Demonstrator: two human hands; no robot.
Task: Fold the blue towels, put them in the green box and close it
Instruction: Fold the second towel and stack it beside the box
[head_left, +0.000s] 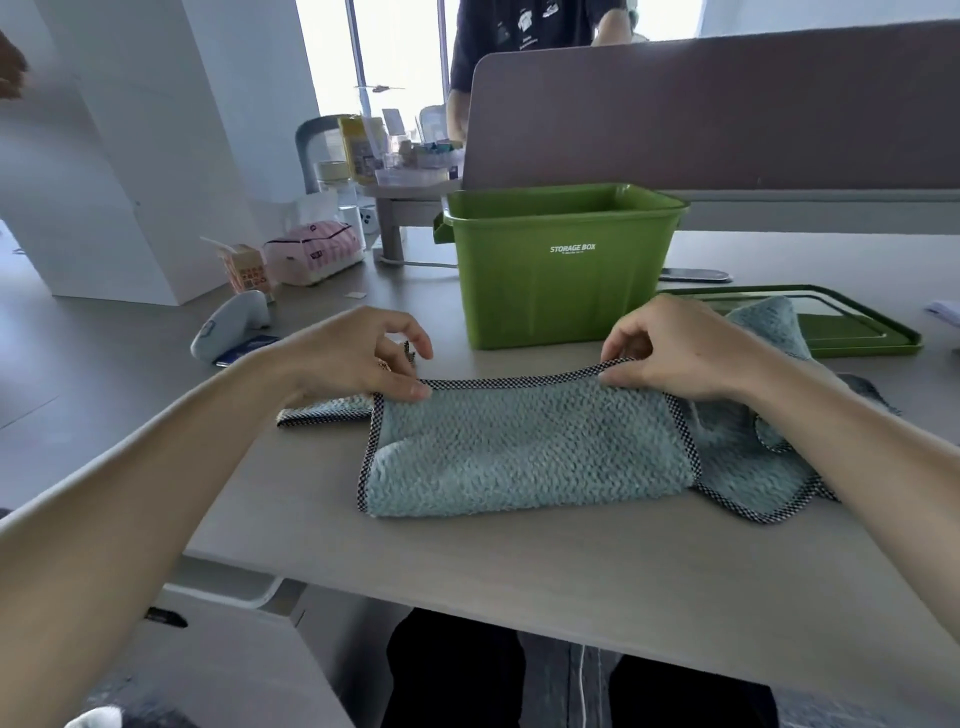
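A blue towel (524, 452) with a dark checked border lies folded in half on the desk in front of me. My left hand (358, 353) pinches its far left corner and my right hand (675, 348) pinches its far right corner, holding the top edges together. More blue towel (748, 457) lies crumpled under and to the right of it, reaching up onto the lid; a strip (322, 408) also pokes out on the left. The green box (561, 260) stands open just behind, with its interior mostly out of sight. Its green lid (857, 332) lies flat to the right.
A grey handheld device (228, 325) lies to the left of my left hand. Further left stand a drink carton (249, 270) and a pink tissue pack (311, 254). A brown partition (727, 114) rises behind the box, with a person beyond it. The desk's front edge runs below the towel.
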